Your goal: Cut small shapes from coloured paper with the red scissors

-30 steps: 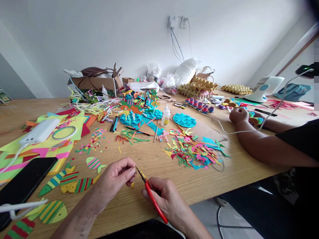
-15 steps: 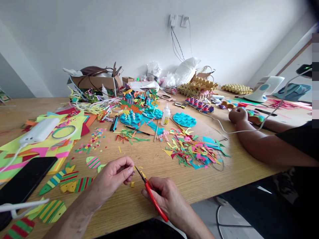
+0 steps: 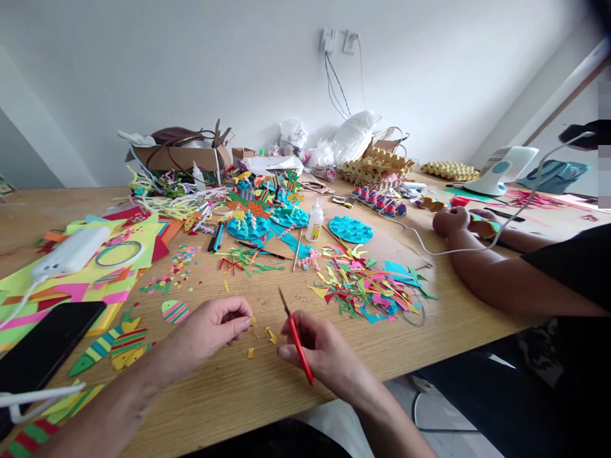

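Note:
Red-handled scissors [image 3: 301, 356] are in my right hand [image 3: 322, 350], blades together and tipped up, apart from my left hand. My left hand [image 3: 217, 324] hovers over the table with thumb and fingertips pinched. What lies between them, if anything, is too small to make out. Several yellow paper scraps [image 3: 270, 335] lie on the wood between my hands. Left of my left hand is a pink-and-green striped paper fish [image 3: 175, 312]. Other striped paper fish [image 3: 128, 340] lie beside and partly behind my left forearm.
A black phone [image 3: 52, 343] and white power bank [image 3: 71, 251] lie at left on coloured paper. Ahead are a glue bottle [image 3: 315, 221], blue textured discs [image 3: 351, 229] and a heap of paper scraps [image 3: 372, 286]. At right, a co-worker's arm [image 3: 501, 280] rests near a white cable [image 3: 453, 252].
My right hand has drawn the scissors away from my left fingertips, and the blades now point more upright. My left hand has shifted slightly left, its fingers still pinched.

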Available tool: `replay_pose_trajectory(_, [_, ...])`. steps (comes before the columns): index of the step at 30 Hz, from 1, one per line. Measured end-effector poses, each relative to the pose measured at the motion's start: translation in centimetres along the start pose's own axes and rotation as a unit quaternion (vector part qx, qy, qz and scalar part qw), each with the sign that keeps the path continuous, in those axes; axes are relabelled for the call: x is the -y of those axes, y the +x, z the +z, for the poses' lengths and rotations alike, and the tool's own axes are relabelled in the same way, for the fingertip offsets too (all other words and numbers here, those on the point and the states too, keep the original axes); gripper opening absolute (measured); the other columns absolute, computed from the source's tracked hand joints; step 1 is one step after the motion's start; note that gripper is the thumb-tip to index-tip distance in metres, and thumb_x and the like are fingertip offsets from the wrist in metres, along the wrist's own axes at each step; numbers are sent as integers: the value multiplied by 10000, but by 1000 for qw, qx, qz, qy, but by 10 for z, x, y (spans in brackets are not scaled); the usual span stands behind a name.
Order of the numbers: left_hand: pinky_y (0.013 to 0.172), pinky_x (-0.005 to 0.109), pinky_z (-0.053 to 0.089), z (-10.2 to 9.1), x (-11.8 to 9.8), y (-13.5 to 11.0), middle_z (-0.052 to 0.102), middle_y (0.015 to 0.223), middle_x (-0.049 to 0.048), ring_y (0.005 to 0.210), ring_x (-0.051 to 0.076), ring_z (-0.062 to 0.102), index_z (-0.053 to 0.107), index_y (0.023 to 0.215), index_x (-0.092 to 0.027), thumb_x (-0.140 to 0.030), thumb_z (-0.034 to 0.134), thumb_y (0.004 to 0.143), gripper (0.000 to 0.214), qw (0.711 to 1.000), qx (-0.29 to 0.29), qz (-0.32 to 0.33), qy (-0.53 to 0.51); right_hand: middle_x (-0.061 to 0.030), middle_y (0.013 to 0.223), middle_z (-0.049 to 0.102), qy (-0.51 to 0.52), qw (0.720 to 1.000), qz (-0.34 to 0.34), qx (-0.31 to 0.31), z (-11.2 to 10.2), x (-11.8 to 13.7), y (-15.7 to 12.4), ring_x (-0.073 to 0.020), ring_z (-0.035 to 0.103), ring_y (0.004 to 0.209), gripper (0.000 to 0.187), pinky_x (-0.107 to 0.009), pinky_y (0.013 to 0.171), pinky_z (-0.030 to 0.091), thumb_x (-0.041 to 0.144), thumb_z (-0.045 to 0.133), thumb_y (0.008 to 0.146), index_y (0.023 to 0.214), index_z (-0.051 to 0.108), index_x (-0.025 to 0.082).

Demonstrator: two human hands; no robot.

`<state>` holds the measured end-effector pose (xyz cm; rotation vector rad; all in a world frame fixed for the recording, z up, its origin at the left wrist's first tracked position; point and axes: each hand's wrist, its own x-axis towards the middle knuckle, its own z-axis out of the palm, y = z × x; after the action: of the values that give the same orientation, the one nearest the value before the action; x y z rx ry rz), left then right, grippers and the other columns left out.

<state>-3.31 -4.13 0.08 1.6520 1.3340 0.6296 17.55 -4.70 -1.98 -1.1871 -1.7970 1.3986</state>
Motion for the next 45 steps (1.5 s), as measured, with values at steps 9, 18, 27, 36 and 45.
replay_pose_trajectory(9, [504, 220, 309, 15, -7, 8, 438, 559, -62, 538, 131, 420, 496, 619, -205, -222, 470, 746, 131, 998, 15, 19, 64, 46, 645, 478, 113, 989, -51, -79, 22, 2, 23, -97, 403, 567, 128, -211, 515, 313, 136, 572, 644, 727, 486, 182])
replay_pose_trajectory(18, [508, 218, 327, 15, -2, 12, 423, 581, -65, 555, 132, 430, 513, 678, -197, -311, 436, 785, 174, 995, 49, 2, 83, 63, 611, 489, 214, 975, -36, -54, 17, -1, 24, -97, 419, 551, 185, -208, 498, 320, 170, 608, 613, 729, 467, 197])
replay_pose_trajectory(27, [599, 232, 388, 13, -10, 11, 553, 668, -22, 652, 154, 527, 570, 686, -188, -329, 408, 834, 262, 986, 13, 61, 156, 60, 624, 521, 266, 962, -24, -63, 14, -4, 25, -90, 439, 554, 259, -195, 501, 338, 206, 683, 581, 731, 472, 189])
replay_pose_trajectory(36, [571, 198, 373, 12, -19, 12, 567, 640, -47, 631, 125, 527, 564, 669, -191, -180, 432, 785, 176, 973, -10, 74, 217, 43, 616, 500, 153, 981, -56, -107, 15, -4, 22, -111, 452, 553, 168, -218, 506, 355, 243, 608, 625, 706, 471, 191])
replay_pose_trajectory(45, [615, 297, 470, -117, 44, 24, 624, 722, 0, 698, 187, 600, 628, 783, -142, -213, 509, 840, 151, 922, -115, -90, 358, 17, 626, 518, 63, 988, -51, -128, -5, -30, 4, -133, 495, 553, 141, -241, 512, 381, 283, 589, 654, 716, 506, 187])
